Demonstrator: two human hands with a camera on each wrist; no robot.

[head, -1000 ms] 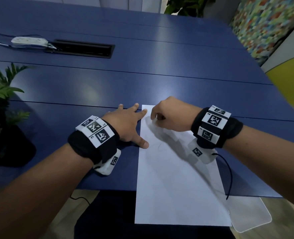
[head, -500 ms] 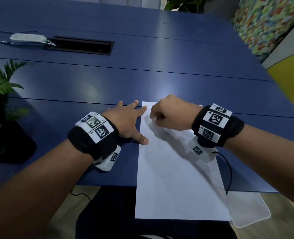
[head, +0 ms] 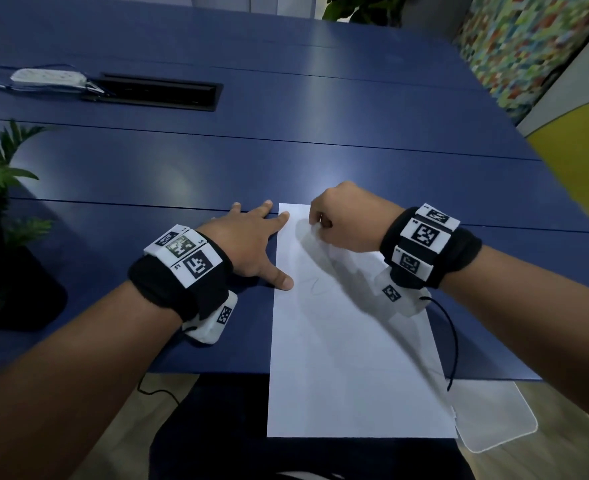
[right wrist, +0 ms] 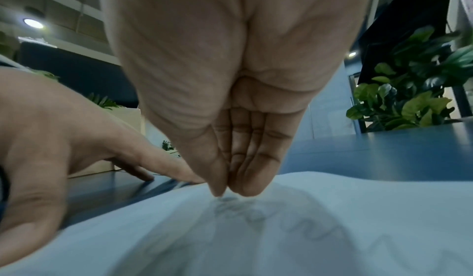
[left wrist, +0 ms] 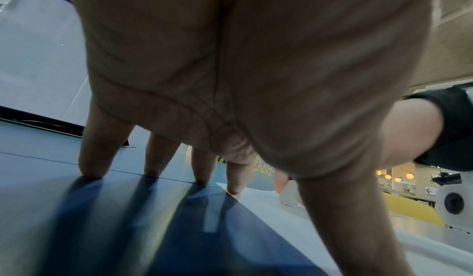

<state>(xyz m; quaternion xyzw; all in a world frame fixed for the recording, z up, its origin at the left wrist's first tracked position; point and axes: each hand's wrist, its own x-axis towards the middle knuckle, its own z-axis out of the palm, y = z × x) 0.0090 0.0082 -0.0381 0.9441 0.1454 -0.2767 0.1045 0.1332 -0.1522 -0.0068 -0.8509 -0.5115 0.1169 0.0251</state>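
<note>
Now the left hand (head: 248, 244) lies palm-down on the table (head: 286, 150), fingers straight and spread. Its index tip and thumb tip press the left edge of the paper (head: 348, 358), while the other fingertips touch bare tabletop. The right hand (head: 345, 220) is arched over the sheet's far end with its knuckles up. Its fingers (right wrist: 253, 159) are bunched tight against the thumb, tips down on the page. From the left wrist a small white lump (left wrist: 289, 196) shows pinched under those tips; what it is I cannot tell.

Faint pencil marks (right wrist: 281, 219) run under and in front of the right fingertips, loops and zigzags, nothing I can read. Both wrists wear black bands (head: 182, 254) with black-and-white square codes; the tiny characters beside them are too small to be sure of.

The sheet lies lengthwise away from the person, its near end hanging over the table's edge. Its far end sits between the hands, the left just beside it and the right on top.
</note>
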